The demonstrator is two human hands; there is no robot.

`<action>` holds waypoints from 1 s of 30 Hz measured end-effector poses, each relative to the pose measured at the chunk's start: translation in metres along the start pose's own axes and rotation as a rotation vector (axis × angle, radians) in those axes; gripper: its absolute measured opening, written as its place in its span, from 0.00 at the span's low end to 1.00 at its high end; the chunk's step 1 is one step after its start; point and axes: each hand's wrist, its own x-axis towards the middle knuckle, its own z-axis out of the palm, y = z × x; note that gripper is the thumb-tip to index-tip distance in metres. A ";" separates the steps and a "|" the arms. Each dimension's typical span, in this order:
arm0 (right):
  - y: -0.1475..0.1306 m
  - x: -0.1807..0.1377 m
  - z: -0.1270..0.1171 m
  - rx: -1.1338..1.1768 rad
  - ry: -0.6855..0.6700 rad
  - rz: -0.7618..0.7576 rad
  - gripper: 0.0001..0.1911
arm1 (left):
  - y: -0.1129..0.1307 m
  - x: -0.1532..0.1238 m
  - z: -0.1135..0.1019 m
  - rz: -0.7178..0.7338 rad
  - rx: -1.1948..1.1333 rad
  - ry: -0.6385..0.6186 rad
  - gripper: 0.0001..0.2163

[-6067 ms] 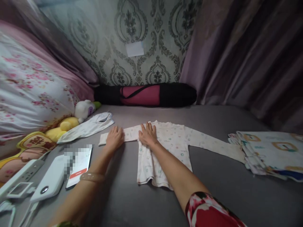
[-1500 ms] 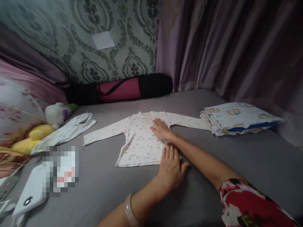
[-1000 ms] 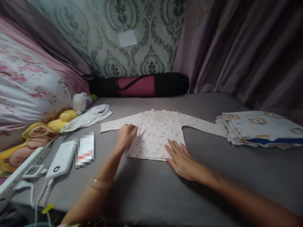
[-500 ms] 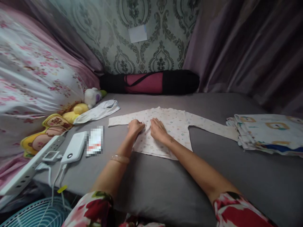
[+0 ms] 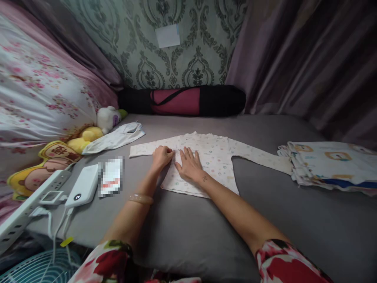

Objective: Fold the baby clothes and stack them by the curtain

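Grey sheet covers the bed (image 5: 182, 236), and a pale long-sleeved baby top (image 5: 215, 155) with small printed rings lies flat near its middle, sleeves stretched out to both sides and hem toward the near edge. The left hand (image 5: 161, 156) rests where the left sleeve meets the body of the top, its fingers curled down onto the cloth; whether they pinch the fabric or only press it cannot be told. A pale bangle (image 5: 140, 199) sits on that wrist. The right hand (image 5: 190, 167) lies just beside it, palm down and fingers spread, flat on the front of the top and grasping nothing.

Toward the right edge of the bed, a stack of folded printed cloths (image 5: 330, 165) touches the tip of the right sleeve. Toward the left edge lie a small white garment (image 5: 118, 137), a white plush toy (image 5: 107, 118) and a yellow plush toy (image 5: 85, 137) against a floral quilt (image 5: 38, 90). Nearer the front left corner sit a white power bank (image 5: 82, 190) and a power strip (image 5: 29, 204). A rolled pink mat in a black bag (image 5: 182, 101) lies along the far edge, below the patterned wallpaper (image 5: 176, 59).
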 end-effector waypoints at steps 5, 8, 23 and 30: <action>-0.039 -0.040 -0.003 0.053 -0.126 -0.286 0.35 | 0.002 0.001 -0.011 0.023 -0.049 -0.002 0.14; -0.060 -0.072 -0.014 0.154 -0.198 -0.578 0.32 | 0.010 -0.003 -0.015 0.121 -0.089 0.035 0.13; 0.116 -0.030 -0.047 -0.057 0.016 0.090 0.31 | 0.035 -0.049 0.038 0.629 0.021 -0.058 0.27; 0.107 -0.085 -0.043 -0.139 -0.071 -0.130 0.34 | 0.017 -0.062 0.034 0.725 0.162 -0.093 0.31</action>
